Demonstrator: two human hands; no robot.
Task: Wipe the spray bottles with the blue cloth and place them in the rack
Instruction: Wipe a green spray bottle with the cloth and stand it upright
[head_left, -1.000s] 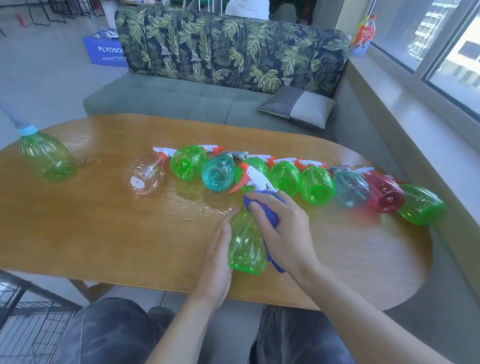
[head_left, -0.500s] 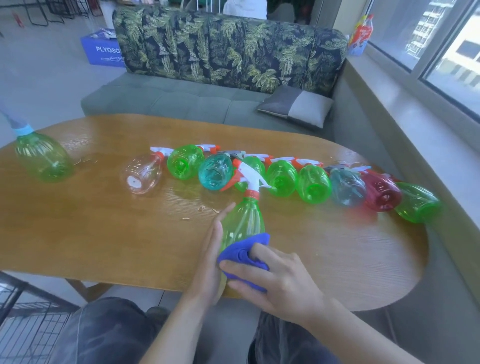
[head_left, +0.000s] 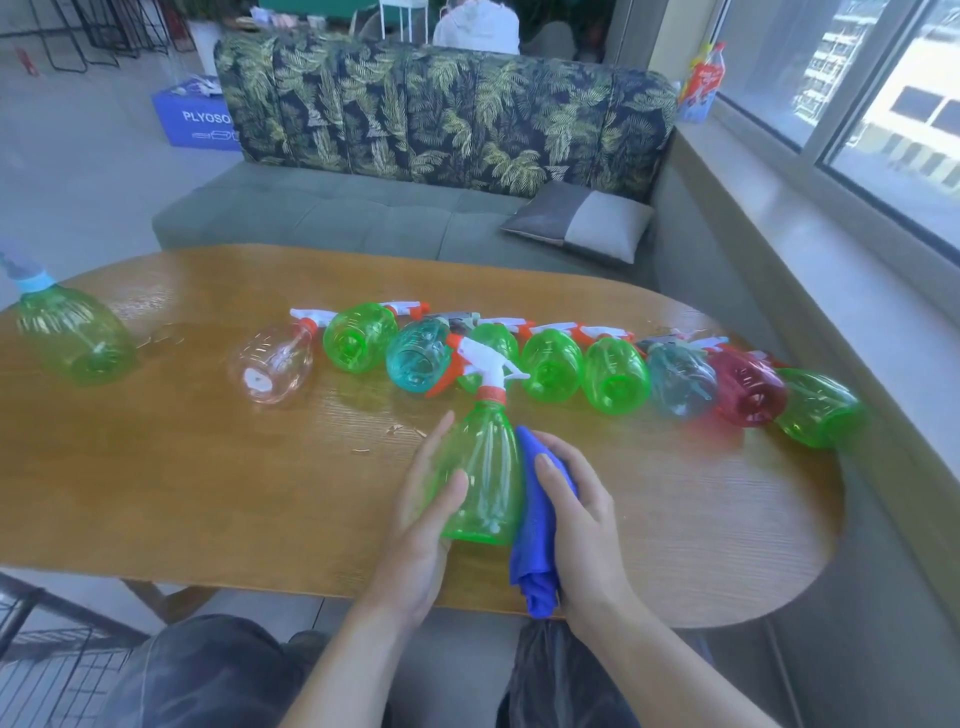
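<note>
A green spray bottle (head_left: 483, 478) with a white and orange trigger head stands near the front edge of the wooden table (head_left: 208, 478). The left hand (head_left: 423, 512) grips its left side, fingers behind and thumb across the front. The right hand (head_left: 576, 514) presses a blue cloth (head_left: 535, 525) against the bottle's right side, fingers curled around the cloth. Behind lies a row of spray bottles (head_left: 550, 364) on their sides: clear, green, teal, red. Another green bottle (head_left: 72, 332) lies at far left
</note>
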